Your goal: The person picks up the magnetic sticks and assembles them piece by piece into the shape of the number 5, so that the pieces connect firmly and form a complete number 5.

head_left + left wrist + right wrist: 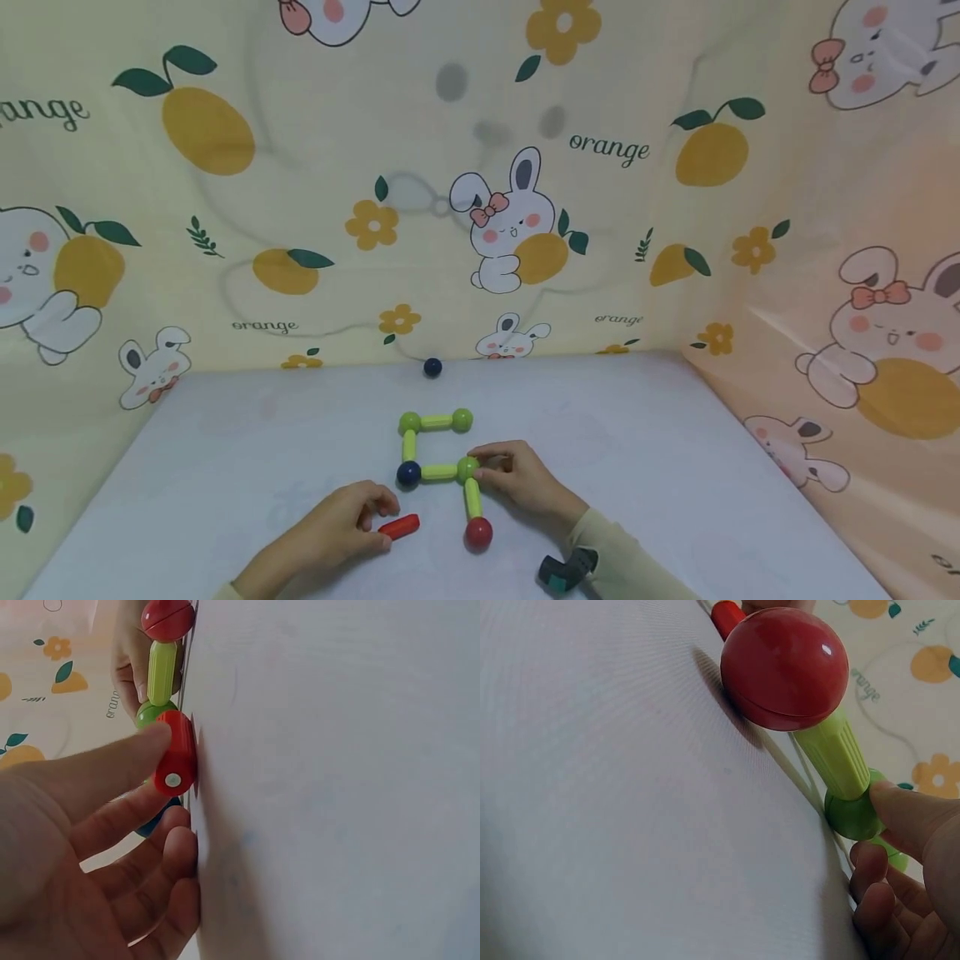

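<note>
My left hand [341, 525] pinches a short red magnetic rod [400, 527] between thumb and forefinger, low over the white tabletop. The rod's end with a round metal disc [173, 780] shows in the left wrist view. With thumb and fingers, my right hand [528, 482] grips a green ball [468, 468] at a corner of a joined figure. From that ball a yellow-green rod [472, 498] leads to a red ball [478, 533] nearest me. Another rod [438, 472] runs left to a dark blue ball [408, 474]. Beyond it, further rods link two green balls [409, 422].
A loose dark blue ball [432, 367] lies at the table's back edge, against the printed cloth [337, 192] behind. A black band [567, 572] is around my right wrist. The white tabletop [645, 467] extends to both sides.
</note>
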Available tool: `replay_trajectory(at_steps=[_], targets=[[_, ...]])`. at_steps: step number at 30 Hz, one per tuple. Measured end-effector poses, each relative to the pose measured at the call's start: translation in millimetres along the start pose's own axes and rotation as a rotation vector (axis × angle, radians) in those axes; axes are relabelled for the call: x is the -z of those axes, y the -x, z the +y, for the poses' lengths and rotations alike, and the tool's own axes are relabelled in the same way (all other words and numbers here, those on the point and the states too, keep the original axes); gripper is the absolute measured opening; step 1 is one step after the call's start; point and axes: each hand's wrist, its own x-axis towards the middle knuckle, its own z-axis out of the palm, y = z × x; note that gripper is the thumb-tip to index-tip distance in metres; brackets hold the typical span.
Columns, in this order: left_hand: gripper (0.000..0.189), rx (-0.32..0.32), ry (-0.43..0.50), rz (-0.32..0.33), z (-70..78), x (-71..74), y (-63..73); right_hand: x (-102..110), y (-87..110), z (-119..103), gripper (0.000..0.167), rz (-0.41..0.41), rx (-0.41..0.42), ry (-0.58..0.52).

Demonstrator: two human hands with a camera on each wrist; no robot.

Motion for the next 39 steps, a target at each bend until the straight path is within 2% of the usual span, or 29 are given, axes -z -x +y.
replay_trajectory(at_steps=[11, 17, 22, 29, 36, 39], targets=[[0.012, 0.002, -0.048, 0.016, 3.5, -1.5, -1.9, 0.6, 0.3, -2.3, 0.035, 0.004, -0.004, 0.012], [0.011, -0.020, -0.076, 0.041, 8.9, -1.7, -3.6, 0.5, 0.2, -1.3, 0.035, 0.008, -0.010, 0.021], [0.014, -0.022, -0.050, 0.016, 20.5, -2.3, -5.0, 0.7, -0.4, -0.2, 0.035, 0.012, -0.003, 0.028], [0.014, 0.008, -0.049, -0.015, 34.7, -15.1, -11.6, 1.6, -0.2, -0.5, 0.035, 0.012, -0.010, 0.030], [0.013, -0.022, -0.065, -0.019, 42.9, -25.9, -16.0, 1.0, -0.5, 0.2, 0.034, 0.016, -0.010, 0.031], [0.012, -0.003, -0.068, -0.028, 45.3, -28.9, -16.4, 1.1, -0.5, -0.2, 0.034, 0.015, -0.005, 0.027]])
